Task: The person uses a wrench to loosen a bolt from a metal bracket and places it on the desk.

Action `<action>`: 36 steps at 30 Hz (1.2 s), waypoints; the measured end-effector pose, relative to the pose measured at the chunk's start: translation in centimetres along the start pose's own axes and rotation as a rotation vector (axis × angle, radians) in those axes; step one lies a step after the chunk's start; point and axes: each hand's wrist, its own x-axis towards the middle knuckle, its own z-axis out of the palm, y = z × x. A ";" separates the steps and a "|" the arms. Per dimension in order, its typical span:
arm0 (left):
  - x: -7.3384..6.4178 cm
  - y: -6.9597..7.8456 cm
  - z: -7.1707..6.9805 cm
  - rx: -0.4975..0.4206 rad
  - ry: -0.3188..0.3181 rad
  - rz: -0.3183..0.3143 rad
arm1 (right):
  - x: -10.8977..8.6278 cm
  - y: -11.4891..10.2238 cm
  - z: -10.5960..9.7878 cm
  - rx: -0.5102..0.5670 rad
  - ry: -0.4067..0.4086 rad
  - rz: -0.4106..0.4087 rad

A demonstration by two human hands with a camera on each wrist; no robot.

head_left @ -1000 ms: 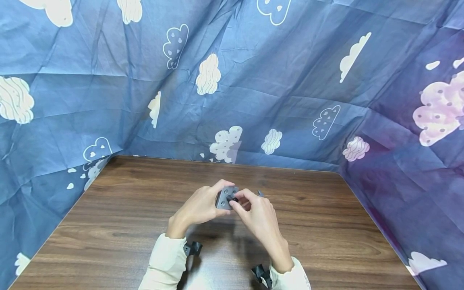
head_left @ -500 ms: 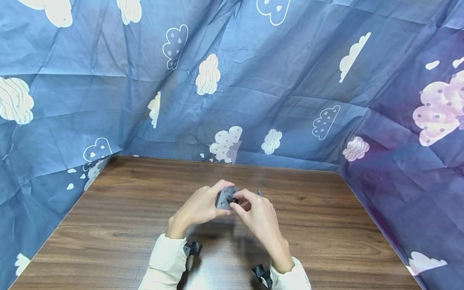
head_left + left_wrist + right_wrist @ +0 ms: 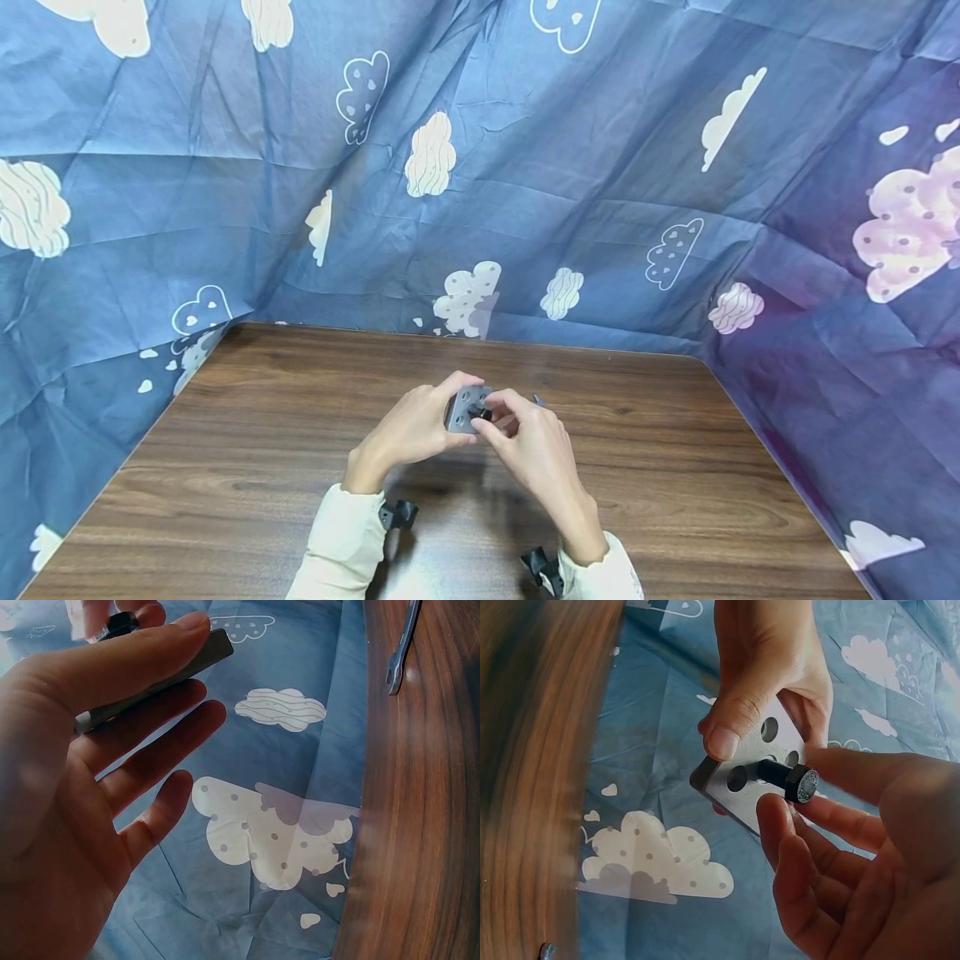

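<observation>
My left hand (image 3: 408,429) grips a grey metal block (image 3: 744,805) by its edges, thumb on one side and fingers on the other, held up above the table. Several round holes go through the block. A black hex bolt (image 3: 801,784) stands in the middle hole, its head and part of its shank sticking out. My right hand (image 3: 536,446) has its fingertips curled about the bolt head; firm contact is hard to make out. In the left wrist view the block (image 3: 161,682) shows edge-on, tilted between thumb and fingers.
An open-ended wrench (image 3: 399,656) lies on the wooden table (image 3: 660,467), beyond my right hand and partly hidden by it in the head view. Blue cloth (image 3: 525,208) with a cloud print hangs behind the table and at its sides.
My right fingertips shift slightly at the bolt head. The left hand and the block stay almost where they were.
</observation>
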 end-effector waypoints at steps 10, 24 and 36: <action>0.1 0.0 0.0 -0.002 0.005 0.006 | 0.0 0.1 0.2 0.019 0.027 0.041; 0.1 0.0 0.0 0.003 -0.002 -0.008 | 0.1 -0.1 0.1 0.008 0.018 -0.007; 0.1 -0.1 0.1 0.000 -0.001 0.001 | 0.0 0.0 0.0 -0.018 0.027 -0.037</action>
